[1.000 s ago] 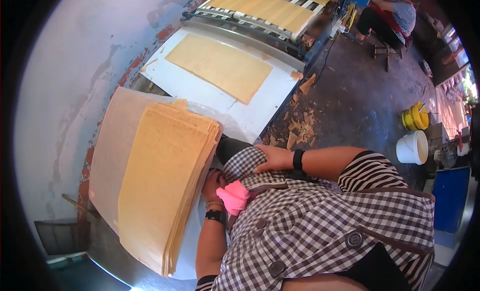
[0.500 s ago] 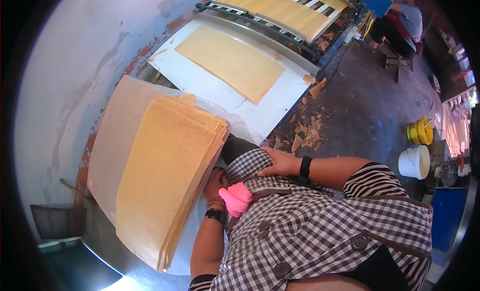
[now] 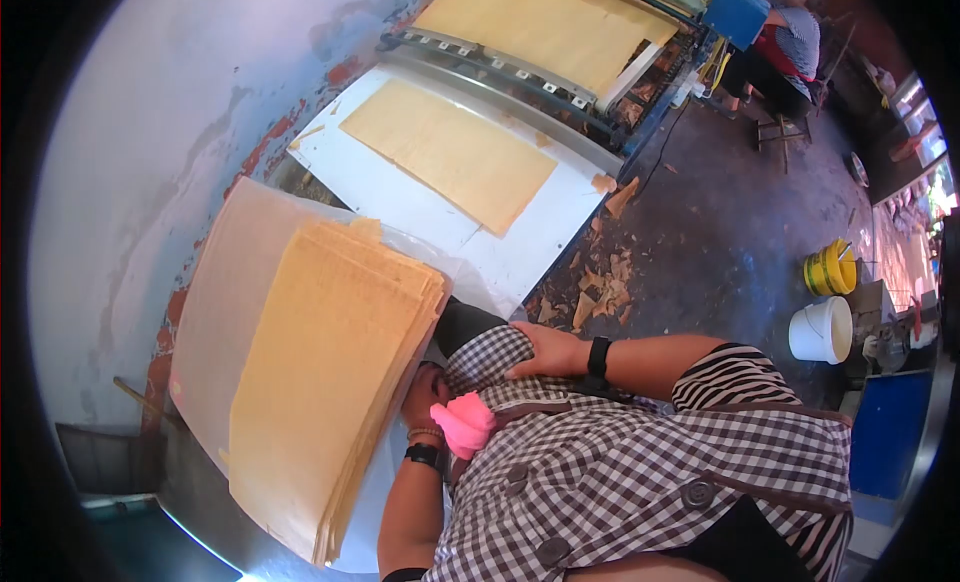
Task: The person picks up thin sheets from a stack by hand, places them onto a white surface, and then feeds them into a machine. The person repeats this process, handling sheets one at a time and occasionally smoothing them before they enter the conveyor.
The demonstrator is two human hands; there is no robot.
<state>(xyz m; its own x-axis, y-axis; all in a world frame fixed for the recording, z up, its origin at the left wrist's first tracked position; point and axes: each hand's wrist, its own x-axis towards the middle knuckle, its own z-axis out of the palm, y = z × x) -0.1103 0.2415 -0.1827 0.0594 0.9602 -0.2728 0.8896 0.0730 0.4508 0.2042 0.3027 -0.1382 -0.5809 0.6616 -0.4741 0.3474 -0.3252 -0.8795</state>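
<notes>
My left hand (image 3: 424, 394) rests low against my lap, close to the right edge of a thick stack of tan sheets (image 3: 320, 352). Its fingers look curled and lie partly in shadow, so what they hold, if anything, is hidden. A bright pink cloth (image 3: 464, 424) lies against my checked apron (image 3: 620, 462), just beside that hand. My right hand (image 3: 545, 350) lies flat over the checked cloth on my leg, fingers apart and holding nothing.
Beyond the stack, a white board (image 3: 480, 252) carries a single tan sheet (image 3: 450, 154). Behind it stands a machine (image 3: 540, 82) with more tan sheet on top. Scraps (image 3: 605, 287) litter the floor near yellow (image 3: 828, 269) and white buckets (image 3: 815, 332). A person (image 3: 785, 57) sits far right.
On the machine, tan sheet now covers most of the striped gap seen before. My view has shifted slightly. Both hands keep their places on my lap and leg.
</notes>
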